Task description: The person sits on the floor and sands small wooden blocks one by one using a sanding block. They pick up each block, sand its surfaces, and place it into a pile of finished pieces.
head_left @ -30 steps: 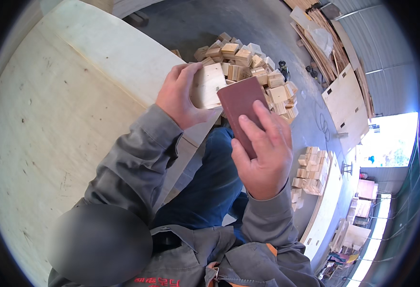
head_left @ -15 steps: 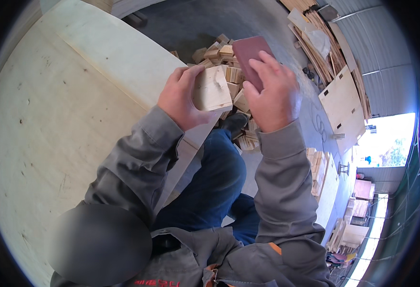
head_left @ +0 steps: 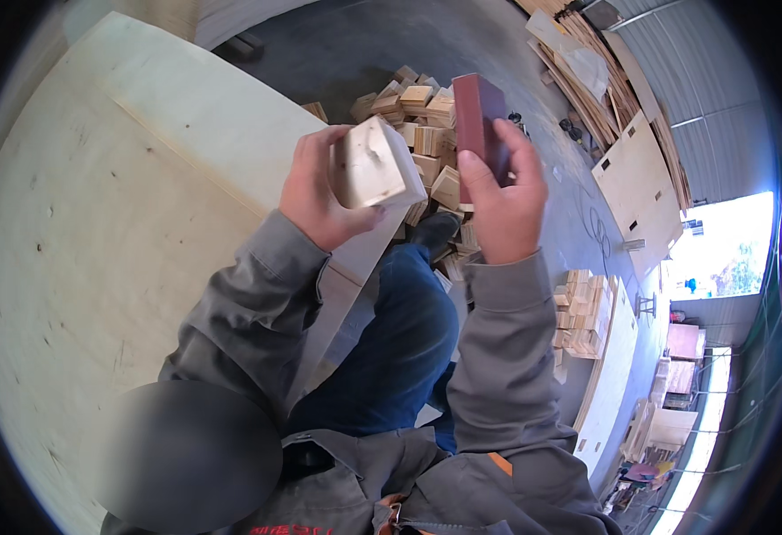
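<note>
My left hand (head_left: 319, 192) grips a pale wooden block (head_left: 375, 165) by its left side, with the thumb at the near edge and a knot showing on the upper face. In my right hand (head_left: 507, 196) is a reddish-brown sanding block (head_left: 475, 120), held upright between thumb and fingers. A gap separates the two blocks. Both hands are raised in front of me, the left one near the right edge of a large plywood sheet (head_left: 159, 205).
Beyond my hands, a heap of cut wooden blocks (head_left: 417, 100) lies on the grey floor (head_left: 337, 67). Stacked wood pieces (head_left: 582, 312) stand to the right. Plywood panels (head_left: 636, 192) lean along the right wall. My bent leg (head_left: 400, 330) is below my arms.
The wooden block has tilted in my left hand, showing more of its right side. My right hand has turned the sanding block more upright, its narrow edge now showing.
</note>
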`<control>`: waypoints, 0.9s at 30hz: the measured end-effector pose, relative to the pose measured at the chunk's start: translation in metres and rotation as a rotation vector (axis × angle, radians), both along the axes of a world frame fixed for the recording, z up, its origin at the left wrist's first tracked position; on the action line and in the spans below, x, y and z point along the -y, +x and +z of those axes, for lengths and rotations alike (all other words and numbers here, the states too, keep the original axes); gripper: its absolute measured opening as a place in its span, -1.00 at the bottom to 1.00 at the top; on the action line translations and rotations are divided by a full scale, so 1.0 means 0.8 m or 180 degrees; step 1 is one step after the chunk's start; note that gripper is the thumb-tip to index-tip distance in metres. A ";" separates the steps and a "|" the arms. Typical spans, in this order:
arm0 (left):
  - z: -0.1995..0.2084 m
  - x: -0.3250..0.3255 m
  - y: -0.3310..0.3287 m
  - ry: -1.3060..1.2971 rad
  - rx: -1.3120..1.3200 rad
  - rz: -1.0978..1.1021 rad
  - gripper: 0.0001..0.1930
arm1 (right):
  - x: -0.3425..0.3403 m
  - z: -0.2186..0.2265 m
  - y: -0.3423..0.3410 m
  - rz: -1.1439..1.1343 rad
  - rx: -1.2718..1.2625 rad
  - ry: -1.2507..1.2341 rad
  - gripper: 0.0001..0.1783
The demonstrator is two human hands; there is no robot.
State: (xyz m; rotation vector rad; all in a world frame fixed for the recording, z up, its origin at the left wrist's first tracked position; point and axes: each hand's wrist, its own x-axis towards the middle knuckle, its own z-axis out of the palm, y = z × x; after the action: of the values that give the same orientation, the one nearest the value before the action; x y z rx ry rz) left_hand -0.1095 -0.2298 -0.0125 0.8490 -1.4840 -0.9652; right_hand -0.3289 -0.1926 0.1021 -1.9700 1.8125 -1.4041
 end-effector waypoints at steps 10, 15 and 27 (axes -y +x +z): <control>0.022 0.008 0.014 -0.0411 0.1052 0.0373 0.01 | -0.008 -0.033 -0.010 0.0129 0.0427 0.0596 -0.36; 0.031 0.011 0.020 -0.0343 0.1024 0.0092 0.02 | -0.023 -0.038 -0.008 0.0131 0.0307 0.0736 -0.36; -0.007 0.016 0.018 0.0017 0.0930 -0.0270 0.13 | -0.043 -0.011 -0.003 0.0057 0.0819 0.0577 -0.36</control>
State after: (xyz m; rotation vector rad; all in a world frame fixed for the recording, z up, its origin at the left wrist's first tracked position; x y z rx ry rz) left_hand -0.0951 -0.2430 -0.0178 0.9684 -1.7792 -0.9360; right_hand -0.3314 -0.1581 0.0935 -1.6316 1.7338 -1.3618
